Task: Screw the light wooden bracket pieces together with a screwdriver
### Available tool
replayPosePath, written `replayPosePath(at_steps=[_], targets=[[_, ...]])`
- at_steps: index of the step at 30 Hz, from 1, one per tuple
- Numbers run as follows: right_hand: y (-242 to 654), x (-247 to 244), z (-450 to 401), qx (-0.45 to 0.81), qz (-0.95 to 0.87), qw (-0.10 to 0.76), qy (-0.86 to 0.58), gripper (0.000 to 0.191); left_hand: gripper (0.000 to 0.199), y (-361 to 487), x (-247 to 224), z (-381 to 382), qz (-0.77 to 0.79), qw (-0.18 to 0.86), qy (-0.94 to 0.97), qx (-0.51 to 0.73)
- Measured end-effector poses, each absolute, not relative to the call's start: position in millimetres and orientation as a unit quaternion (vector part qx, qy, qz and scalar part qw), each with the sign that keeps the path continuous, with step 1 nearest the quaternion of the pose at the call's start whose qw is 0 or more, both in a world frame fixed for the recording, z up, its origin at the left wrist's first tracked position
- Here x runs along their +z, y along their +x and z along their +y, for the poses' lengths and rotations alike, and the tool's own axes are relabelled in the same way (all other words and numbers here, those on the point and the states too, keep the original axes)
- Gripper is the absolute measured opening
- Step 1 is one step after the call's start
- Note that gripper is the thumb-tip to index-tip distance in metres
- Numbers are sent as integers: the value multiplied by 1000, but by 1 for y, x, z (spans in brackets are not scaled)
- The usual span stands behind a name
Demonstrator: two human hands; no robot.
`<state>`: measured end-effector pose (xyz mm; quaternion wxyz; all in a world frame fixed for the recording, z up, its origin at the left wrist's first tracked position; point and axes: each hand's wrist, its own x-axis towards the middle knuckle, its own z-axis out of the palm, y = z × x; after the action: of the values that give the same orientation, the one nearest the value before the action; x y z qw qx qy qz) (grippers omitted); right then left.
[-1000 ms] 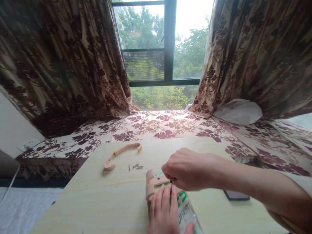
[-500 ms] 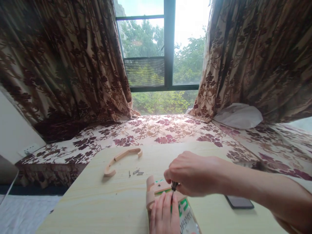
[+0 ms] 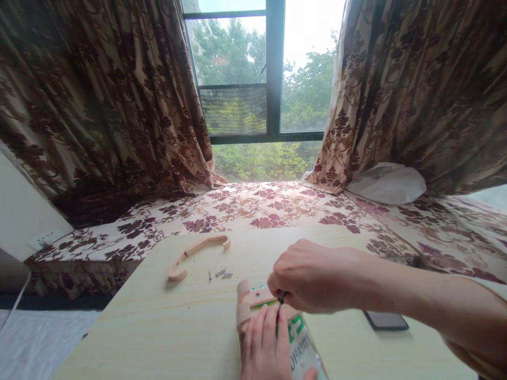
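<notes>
My right hand [image 3: 312,277] is closed in a fist around a small screwdriver [image 3: 281,296] with a dark handle. Its thin shaft points down at a pale wooden piece [image 3: 244,315] with a rounded end. My left hand [image 3: 264,345] lies over that wood with its fingers stretched out, pressing it from above and hiding much of it. Another wooden bar [image 3: 259,295] with a dark hole runs alongside. Both rest on a white and green printed packet [image 3: 304,351]. The screwdriver's tip is hidden by the left fingers.
On the pale tabletop [image 3: 158,327], a curved wooden hook piece [image 3: 200,245] lies at the back left, with several small metal screws [image 3: 222,274] nearby. A dark phone-like slab [image 3: 386,320] lies under my right forearm. Behind are a flowered cover [image 3: 253,203] and a white bag [image 3: 390,183].
The view has tilted down slightly, so everything sits a little higher. My right fist has turned slightly on the screwdriver. The left hand keeps its place on the wood.
</notes>
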<state>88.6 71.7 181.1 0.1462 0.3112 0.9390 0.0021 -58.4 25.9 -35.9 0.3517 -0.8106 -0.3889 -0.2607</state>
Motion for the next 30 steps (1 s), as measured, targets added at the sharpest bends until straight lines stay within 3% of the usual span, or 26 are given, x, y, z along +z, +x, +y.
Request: replayPosePath(at_steps=[12, 30], targets=[[83, 184, 70, 11, 940, 165, 299, 13, 80, -52, -32, 17, -449, 298, -798, -271], [84, 180, 73, 11, 941, 146, 306, 16, 74, -55, -22, 14, -425, 298, -815, -259]])
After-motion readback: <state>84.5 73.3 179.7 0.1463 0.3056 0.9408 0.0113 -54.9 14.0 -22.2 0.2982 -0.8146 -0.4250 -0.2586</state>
